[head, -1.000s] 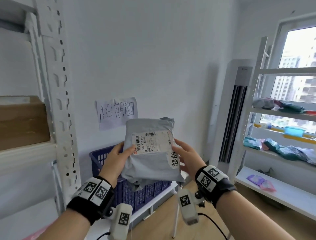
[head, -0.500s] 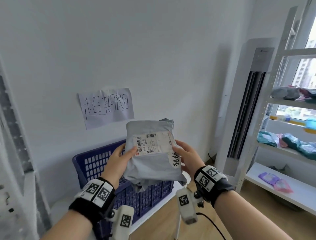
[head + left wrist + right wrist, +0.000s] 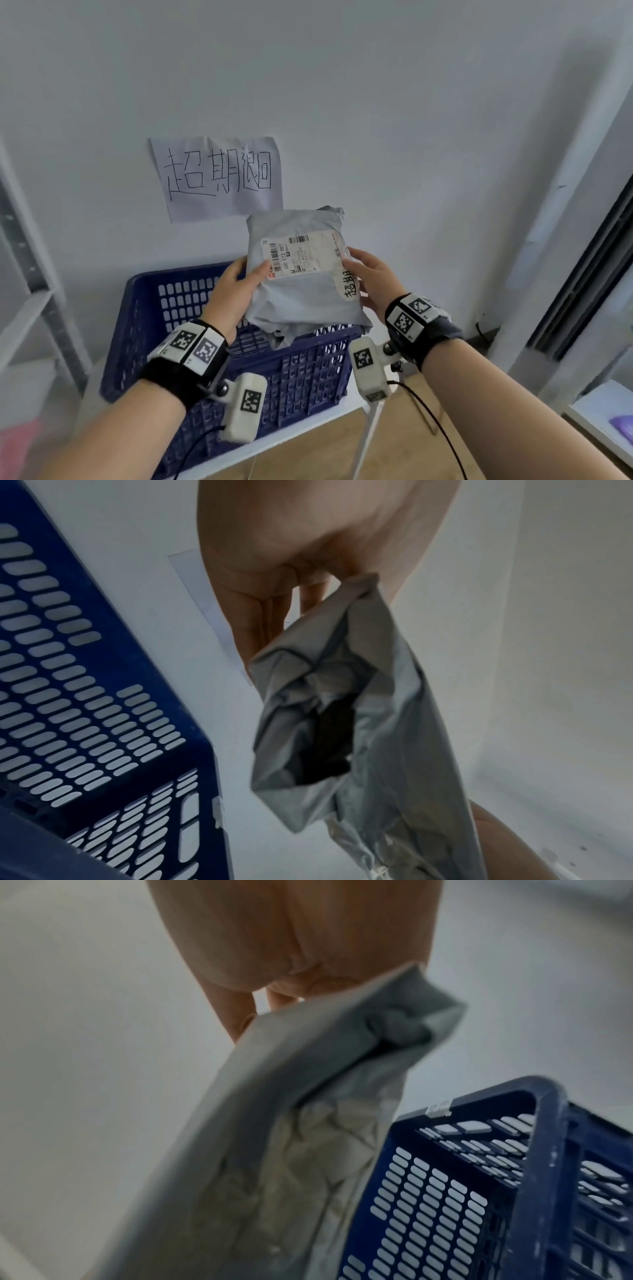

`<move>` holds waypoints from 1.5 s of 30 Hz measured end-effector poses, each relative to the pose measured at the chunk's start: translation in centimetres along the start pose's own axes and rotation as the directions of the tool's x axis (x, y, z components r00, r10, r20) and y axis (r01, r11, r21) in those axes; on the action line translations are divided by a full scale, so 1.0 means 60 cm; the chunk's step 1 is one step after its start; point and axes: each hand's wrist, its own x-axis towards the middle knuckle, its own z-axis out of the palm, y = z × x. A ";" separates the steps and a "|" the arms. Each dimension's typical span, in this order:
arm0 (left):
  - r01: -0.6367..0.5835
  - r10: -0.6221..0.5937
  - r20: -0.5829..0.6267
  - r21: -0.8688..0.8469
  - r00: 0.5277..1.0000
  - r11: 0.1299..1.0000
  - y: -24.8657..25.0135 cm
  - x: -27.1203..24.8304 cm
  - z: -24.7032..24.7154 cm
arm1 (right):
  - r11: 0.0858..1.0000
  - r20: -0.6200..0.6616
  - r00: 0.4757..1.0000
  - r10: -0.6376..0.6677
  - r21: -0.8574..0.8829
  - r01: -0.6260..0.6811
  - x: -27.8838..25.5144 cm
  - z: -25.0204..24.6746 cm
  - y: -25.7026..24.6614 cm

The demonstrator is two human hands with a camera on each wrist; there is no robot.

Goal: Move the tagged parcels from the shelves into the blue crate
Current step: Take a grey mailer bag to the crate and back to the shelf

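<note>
Head view: soft grey plastic mailer parcel (image 3: pixel 301 274) w/ white shipping label and handwritten tag was at frame centre, above the perforated blue plastic crate (image 3: pixel 191 308), left hand (image 3: pixel 236 291) and right hand (image 3: pixel 371 281) each gripping a side edge. Left wrist view alone showed the mailer's crumpled, gaping bottom fold (image 3: pixel 329 734), so contents could prob. slip out. Right wrist view alone showed the parcel beside, not over, the crate's rim, lower right; early release risked dropping it outside.

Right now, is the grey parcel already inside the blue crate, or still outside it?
Still outside. Both hands, left hand and right hand, hold the grey parcel above the blue crate; its lower edge hangs over the rim.
</note>
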 end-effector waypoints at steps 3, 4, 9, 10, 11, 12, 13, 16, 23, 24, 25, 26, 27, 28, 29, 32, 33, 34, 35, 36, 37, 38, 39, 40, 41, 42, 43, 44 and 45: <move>0.025 -0.023 -0.065 0.031 0.998 0.999 -0.013 0.026 0.002 | 1.000 0.054 0.998 0.030 -0.007 -0.030 0.050 0.003 0.019; 0.029 -0.026 -0.081 0.041 0.996 0.999 -0.017 0.037 0.000 | 0.999 0.071 0.997 0.038 0.006 -0.038 0.064 0.006 0.024; 0.063 -0.052 -0.135 0.074 0.989 0.995 -0.038 0.103 -0.011 | 0.999 0.141 0.989 0.045 -0.020 -0.043 0.141 0.022 0.050; 0.074 -0.063 -0.138 0.073 0.988 0.995 -0.044 0.117 -0.013 | 0.998 0.151 0.987 0.050 -0.033 -0.045 0.157 0.028 0.055; 0.087 -0.077 -0.140 0.072 0.987 0.994 -0.050 0.133 -0.016 | 0.998 0.155 0.986 0.060 -0.046 -0.054 0.176 0.032 0.063; 0.103 -0.093 -0.143 0.070 0.985 0.992 -0.055 0.148 -0.019 | 0.996 0.159 0.984 0.073 -0.052 -0.066 0.195 0.037 0.069; 0.123 -0.111 -0.146 0.073 0.983 0.990 -0.061 0.167 -0.023 | 0.994 0.161 0.983 0.088 -0.070 -0.078 0.217 0.043 0.076; 0.202 -0.186 -0.148 0.100 0.971 0.974 -0.082 0.217 -0.036 | 0.979 0.168 0.972 0.162 -0.148 -0.137 0.276 0.063 0.095; 0.418 -0.410 -0.084 0.230 0.908 0.879 -0.181 0.290 -0.056 | 0.878 0.156 0.902 0.402 -0.344 -0.331 0.357 0.088 0.195; 0.442 -0.435 -0.084 0.229 0.897 0.867 -0.193 0.296 -0.058 | 0.865 0.152 0.899 0.411 -0.377 -0.331 0.364 0.091 0.208; 0.464 -0.457 -0.087 0.225 0.885 0.857 -0.206 0.303 -0.060 | 0.849 0.144 0.897 0.418 -0.412 -0.330 0.372 0.094 0.221; 0.482 -0.474 -0.091 0.220 0.876 0.848 -0.218 0.309 -0.061 | 0.841 0.144 0.896 0.420 -0.434 -0.324 0.379 0.097 0.230; 0.497 -0.489 -0.093 0.220 0.867 0.840 -0.227 0.313 -0.062 | 0.829 0.147 0.891 0.430 -0.456 -0.325 0.385 0.100 0.238; 0.505 -0.496 -0.098 0.221 0.863 0.834 -0.236 0.316 -0.062 | 0.814 0.155 0.884 0.442 -0.482 -0.323 0.389 0.103 0.241; 0.519 -0.510 -0.103 0.232 0.854 0.823 -0.246 0.320 -0.063 | 0.798 0.153 0.877 0.455 -0.507 -0.325 0.396 0.106 0.247; 0.562 -0.554 -0.112 0.266 0.825 0.783 -0.276 0.334 -0.067 | 0.758 0.153 0.864 0.480 -0.568 -0.321 0.413 0.113 0.268; 0.577 -0.571 -0.110 0.273 0.813 0.769 -0.283 0.337 -0.067 | 0.743 0.142 0.860 0.490 -0.584 -0.327 0.419 0.115 0.277; 0.580 -0.578 -0.099 0.280 0.810 0.765 -0.290 0.339 -0.067 | 0.725 0.128 0.854 0.504 -0.600 -0.338 0.424 0.116 0.287; 0.587 -0.592 -0.085 0.299 0.802 0.752 -0.299 0.341 -0.067 | 0.704 0.112 0.845 0.522 -0.617 -0.353 0.428 0.116 0.295; 0.583 -0.597 -0.067 0.323 0.800 0.745 -0.310 0.343 -0.068 | 0.684 0.101 0.841 0.531 -0.637 -0.355 0.431 0.116 0.303; 0.586 -0.610 -0.048 0.348 0.791 0.732 -0.319 0.344 -0.067 | 0.661 0.087 0.839 0.537 -0.662 -0.354 0.432 0.115 0.307; 0.587 -0.620 -0.034 0.366 0.784 0.722 -0.334 0.346 -0.069 | 0.645 0.080 0.838 0.540 -0.679 -0.351 0.433 0.114 0.311; 0.600 -0.639 -0.024 0.372 0.769 0.708 -0.342 0.346 -0.067 | 0.632 0.065 0.836 0.545 -0.687 -0.359 0.435 0.113 0.316; 0.612 -0.654 -0.012 0.366 0.756 0.701 -0.354 0.347 -0.066 | 0.628 0.055 0.840 0.540 -0.690 -0.359 0.437 0.111 0.322; 0.628 -0.672 -0.006 0.362 0.740 0.689 -0.361 0.348 -0.063 | 0.618 0.047 0.837 0.545 -0.697 -0.363 0.439 0.111 0.328; 0.643 -0.692 0.004 0.367 0.722 0.673 -0.370 0.347 -0.061 | 0.606 0.045 0.836 0.547 -0.710 -0.358 0.443 0.110 0.337; 0.657 -0.712 0.004 0.380 0.702 0.651 -0.377 0.348 -0.059 | 0.584 0.031 0.831 0.555 -0.726 -0.363 0.447 0.111 0.346; 0.666 -0.722 0.009 0.378 0.692 0.643 -0.386 0.349 -0.056 | 0.558 0.017 0.829 0.558 -0.747 -0.361 0.452 0.110 0.358; 0.681 -0.734 0.010 0.365 0.679 0.635 -0.397 0.352 -0.054 | 0.535 0.005 0.822 0.570 -0.762 -0.366 0.457 0.109 0.370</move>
